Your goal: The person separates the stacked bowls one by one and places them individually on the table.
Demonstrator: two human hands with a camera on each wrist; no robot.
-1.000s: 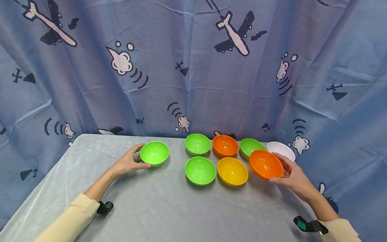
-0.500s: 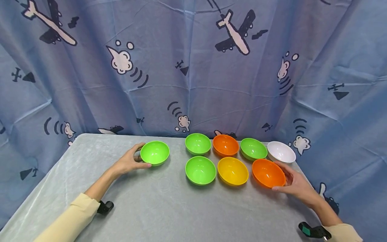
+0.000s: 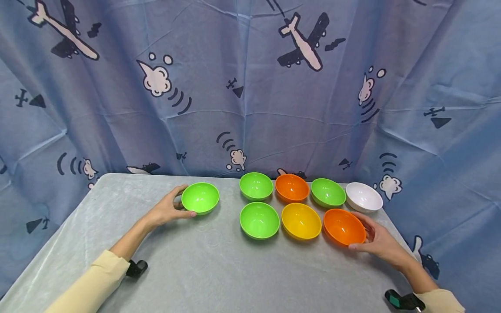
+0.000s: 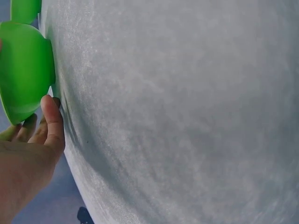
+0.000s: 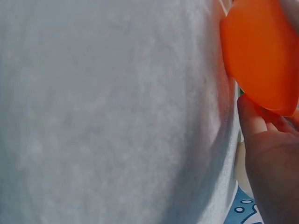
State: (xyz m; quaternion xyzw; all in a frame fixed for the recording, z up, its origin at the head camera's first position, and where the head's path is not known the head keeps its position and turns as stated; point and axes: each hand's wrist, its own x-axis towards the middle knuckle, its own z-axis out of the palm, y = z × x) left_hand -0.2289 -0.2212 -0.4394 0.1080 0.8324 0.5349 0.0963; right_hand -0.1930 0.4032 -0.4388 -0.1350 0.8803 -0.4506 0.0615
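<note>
On the left side of the table, my left hand (image 3: 167,211) grips a light green bowl (image 3: 200,198) by its left side, thumb in front and fingers behind. The left wrist view shows that green bowl (image 4: 25,70) standing on its foot, with the thumb low at its side. My right hand (image 3: 380,240) holds an orange bowl (image 3: 344,227) from the right, at the right end of the front row. In the right wrist view the orange bowl (image 5: 261,56) is seen from the side, its base at the tablecloth.
Left of the orange bowl in the front row are a yellow bowl (image 3: 301,221) and a green bowl (image 3: 259,221). Behind stand a green bowl (image 3: 256,187), an orange bowl (image 3: 292,188), another green bowl (image 3: 328,193) and a white bowl (image 3: 364,197). A patterned blue curtain (image 3: 203,87) hangs behind the table (image 3: 219,274).
My right hand has brought the orange bowl down and toward me, then slightly left, beside the yellow bowl. The left hand and its green bowl have stayed in place.
</note>
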